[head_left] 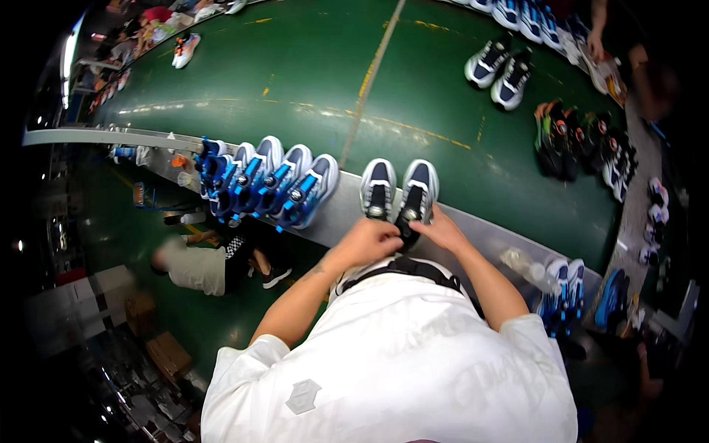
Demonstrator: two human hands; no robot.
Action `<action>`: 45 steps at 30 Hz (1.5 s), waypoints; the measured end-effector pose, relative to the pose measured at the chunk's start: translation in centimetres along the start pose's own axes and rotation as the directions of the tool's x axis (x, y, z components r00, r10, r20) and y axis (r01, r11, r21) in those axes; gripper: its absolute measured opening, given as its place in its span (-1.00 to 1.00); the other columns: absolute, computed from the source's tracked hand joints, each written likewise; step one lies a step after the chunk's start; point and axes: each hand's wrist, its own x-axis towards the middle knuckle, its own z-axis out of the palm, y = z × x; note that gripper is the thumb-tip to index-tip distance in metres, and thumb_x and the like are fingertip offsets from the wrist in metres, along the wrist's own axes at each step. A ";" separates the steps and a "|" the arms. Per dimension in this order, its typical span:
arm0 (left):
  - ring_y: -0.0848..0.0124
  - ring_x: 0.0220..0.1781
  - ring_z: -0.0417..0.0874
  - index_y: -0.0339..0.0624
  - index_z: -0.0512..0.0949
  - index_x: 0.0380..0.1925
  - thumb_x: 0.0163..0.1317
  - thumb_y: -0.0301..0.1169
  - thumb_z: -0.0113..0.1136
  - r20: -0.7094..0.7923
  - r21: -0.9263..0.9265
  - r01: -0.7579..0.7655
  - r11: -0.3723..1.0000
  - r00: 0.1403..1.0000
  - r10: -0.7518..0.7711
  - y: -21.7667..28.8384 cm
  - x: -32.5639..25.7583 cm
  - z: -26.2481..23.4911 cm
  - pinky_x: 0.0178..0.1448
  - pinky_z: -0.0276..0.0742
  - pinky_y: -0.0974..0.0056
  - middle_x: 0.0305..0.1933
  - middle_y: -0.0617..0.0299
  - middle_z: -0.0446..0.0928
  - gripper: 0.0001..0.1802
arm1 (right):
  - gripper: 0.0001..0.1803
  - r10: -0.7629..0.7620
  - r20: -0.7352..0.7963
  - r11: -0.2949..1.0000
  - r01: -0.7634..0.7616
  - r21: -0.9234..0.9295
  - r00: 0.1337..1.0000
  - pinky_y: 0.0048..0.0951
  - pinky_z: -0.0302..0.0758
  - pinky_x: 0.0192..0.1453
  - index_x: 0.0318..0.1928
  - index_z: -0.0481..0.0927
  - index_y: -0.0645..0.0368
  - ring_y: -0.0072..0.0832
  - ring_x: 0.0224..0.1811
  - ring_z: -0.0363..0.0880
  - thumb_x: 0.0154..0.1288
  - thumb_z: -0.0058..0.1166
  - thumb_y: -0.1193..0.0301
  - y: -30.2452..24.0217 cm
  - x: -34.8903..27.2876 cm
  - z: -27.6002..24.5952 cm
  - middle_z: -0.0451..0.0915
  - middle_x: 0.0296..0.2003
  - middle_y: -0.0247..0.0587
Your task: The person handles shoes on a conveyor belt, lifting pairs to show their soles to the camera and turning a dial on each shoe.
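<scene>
Two dark sneakers with white-grey soles stand side by side before me, toes pointing away: a left sneaker (379,188) and a right sneaker (418,193). My right hand (442,227) grips the right sneaker near its ankle opening, thumb over the collar and fingers along the outer side. Curled and closed, my left hand (373,241) lies behind the left sneaker, its fingertips against the collar of the right one. Whatever those fingertips pinch is too small to make out. The heel of the left sneaker is partly hidden by my left hand.
A metal ledge (487,232) edges the green conveyor belt (295,88). Blue-and-white sneakers (269,177) line up on my left; another blue pair (565,284) stands right. Farther off are a dark pair (498,72) and black-orange shoes (565,140). A person (196,267) is at lower left.
</scene>
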 end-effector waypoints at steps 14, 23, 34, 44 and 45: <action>0.06 -0.03 0.69 -0.24 0.57 -0.01 0.15 -0.45 0.25 -0.334 0.114 0.365 0.924 0.890 -0.310 -13.1 0.6 2.8 0.07 0.54 0.12 -0.13 -0.03 0.67 -0.63 | 0.35 0.099 -0.049 0.931 -0.110 -0.347 0.994 -0.12 0.53 0.19 0.46 -0.18 0.55 0.08 0.10 0.62 0.03 0.30 -0.17 -1.4 -0.1 2.6 0.57 0.07 0.36; 0.40 -0.29 0.60 -0.31 0.63 -0.16 0.11 -0.57 0.13 -0.210 -0.772 0.186 0.608 0.828 -0.520 -10.5 -2.1 -1.8 -0.19 0.53 0.26 -0.27 0.22 0.61 -0.74 | -0.62 0.085 -0.233 0.773 0.083 0.629 0.969 -0.41 0.51 0.02 0.07 0.53 0.35 -0.50 -0.06 0.54 0.28 0.03 0.43 3.3 -1.5 -1.3 0.59 -0.06 -0.20; 0.31 0.10 0.62 -0.27 0.50 0.19 0.40 -0.49 0.04 -0.203 -0.820 -0.064 0.569 0.961 -0.185 -9.9 -3.8 -2.6 0.21 0.55 0.22 0.16 0.13 0.58 -0.63 | -0.45 -0.081 -0.060 0.705 0.100 0.702 0.995 -0.42 0.43 0.20 0.32 0.42 0.25 -0.46 0.10 0.48 0.33 0.02 0.37 1.8 -5.9 -3.0 0.54 0.15 -0.25; 0.29 0.20 0.58 -0.22 0.43 0.28 0.50 -0.29 -0.01 -0.106 -0.984 -0.105 0.144 0.994 0.003 -6.9 -4.3 -1.8 0.32 0.50 0.20 0.25 0.12 0.53 -0.57 | -0.50 -0.061 -0.042 0.855 0.074 0.513 0.997 -0.35 0.43 0.24 0.25 0.49 0.26 -0.42 0.10 0.52 0.30 0.02 0.39 -0.3 -8.5 -4.4 0.59 0.08 -0.23; 0.29 0.20 0.58 -0.22 0.43 0.28 0.50 -0.28 -0.01 -0.098 -0.987 -0.097 0.130 0.995 -0.002 -6.7 -4.3 -1.6 0.32 0.50 0.20 0.25 0.12 0.53 -0.57 | -0.50 -0.060 -0.038 0.858 0.071 0.508 0.997 -0.35 0.44 0.22 0.25 0.49 0.26 -0.42 0.10 0.53 0.31 0.02 0.38 -0.3 -8.6 -4.5 0.59 0.08 -0.23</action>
